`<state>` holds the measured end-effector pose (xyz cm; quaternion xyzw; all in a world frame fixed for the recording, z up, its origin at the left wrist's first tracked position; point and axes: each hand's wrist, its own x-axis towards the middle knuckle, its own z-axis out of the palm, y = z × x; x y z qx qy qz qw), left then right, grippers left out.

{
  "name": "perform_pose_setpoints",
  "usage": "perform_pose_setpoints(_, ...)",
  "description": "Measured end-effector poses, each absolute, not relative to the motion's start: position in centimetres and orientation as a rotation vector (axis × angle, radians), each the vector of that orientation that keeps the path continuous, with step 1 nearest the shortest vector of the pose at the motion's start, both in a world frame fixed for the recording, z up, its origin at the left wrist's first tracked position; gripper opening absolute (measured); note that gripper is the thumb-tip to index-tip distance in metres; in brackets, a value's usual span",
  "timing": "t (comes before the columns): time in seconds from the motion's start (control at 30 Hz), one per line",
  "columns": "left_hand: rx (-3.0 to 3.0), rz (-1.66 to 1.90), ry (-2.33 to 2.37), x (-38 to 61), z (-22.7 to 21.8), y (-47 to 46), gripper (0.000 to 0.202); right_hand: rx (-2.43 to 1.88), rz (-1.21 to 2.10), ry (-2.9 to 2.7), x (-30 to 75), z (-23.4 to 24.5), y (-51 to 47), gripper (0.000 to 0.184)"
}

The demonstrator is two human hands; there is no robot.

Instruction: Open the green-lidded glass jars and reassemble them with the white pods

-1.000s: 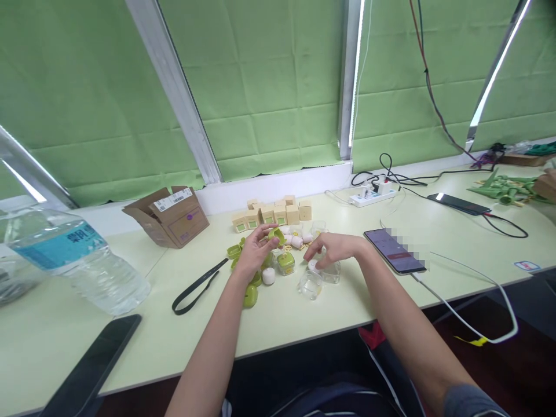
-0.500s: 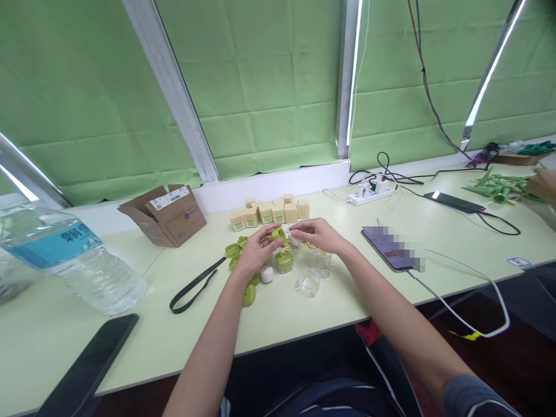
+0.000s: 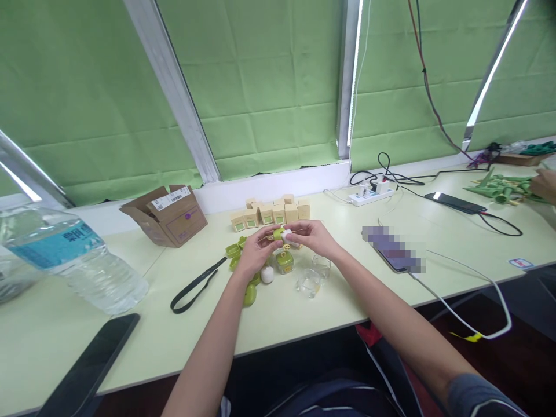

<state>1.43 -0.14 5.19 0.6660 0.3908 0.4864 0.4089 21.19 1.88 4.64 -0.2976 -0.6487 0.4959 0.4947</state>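
My left hand [image 3: 257, 250] is closed on a small green hollow cover [image 3: 278, 234] above the table. Between the fingers of my right hand [image 3: 316, 236] is a small white rounded piece [image 3: 286, 235], which meets the open right side of the cover; how far it sits inside cannot be told. Below them stands a green-topped clear container [image 3: 285, 262], with another white rounded piece [image 3: 267, 274] to its left. Green cover parts [image 3: 233, 250] lie around my left hand. Clear plastic containers [image 3: 308, 284] rest below my right hand.
Several small cream boxes [image 3: 286, 214] stand behind my hands. Left are an open cardboard box [image 3: 174, 217], a black strap [image 3: 191, 289], a water bottle [image 3: 73, 249] and a dark phone [image 3: 89, 365]. Right are a cabled phone [image 3: 391, 249], a power strip [image 3: 371, 197] and another person's hand [image 3: 544, 184].
My right hand has moved slightly left, bringing the white piece against the mouth of the green cover. The cover has turned so its opening faces the white piece.
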Motion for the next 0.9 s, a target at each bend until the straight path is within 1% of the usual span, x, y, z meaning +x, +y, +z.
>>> perform_pose_setpoints(0.17, 1.667, 1.226, 0.996, 1.6, 5.4, -0.4, 0.057, -0.752, 1.06, -1.554, 21.2, 4.3, 2.3, 0.039)
perform_pose_setpoints(0.37, 1.627, 1.219, 0.994, 1.8, 5.4, -0.5, 0.059, -0.733, 1.013, -1.485, 20.6, 4.0, 2.3, 0.038)
perform_pose_setpoints(0.6, 1.648, 1.226, 1.002, 1.6, 5.4, -0.5, 0.056, -0.761, 0.929, -1.621, 20.8, 4.1, 1.8, 0.039)
perform_pose_setpoints(0.7, 1.622, 1.256, 1.003, 1.7, 5.4, -0.4, 0.062, -0.748, 0.974, -1.646, 20.7, 4.0, 1.7, 0.043)
perform_pose_setpoints(0.8, 1.607, 1.264, 1.033, 1.8, 5.3, -0.3, 0.07, -0.708, 0.949, -1.639, 20.6, 3.7, 1.7, 0.041)
perform_pose_setpoints(0.9, 1.642, 1.255, 1.06, 1.9, 5.2, -0.4, 0.064, -0.683, 0.85, -1.655, 20.5, 3.6, 1.7, 0.039)
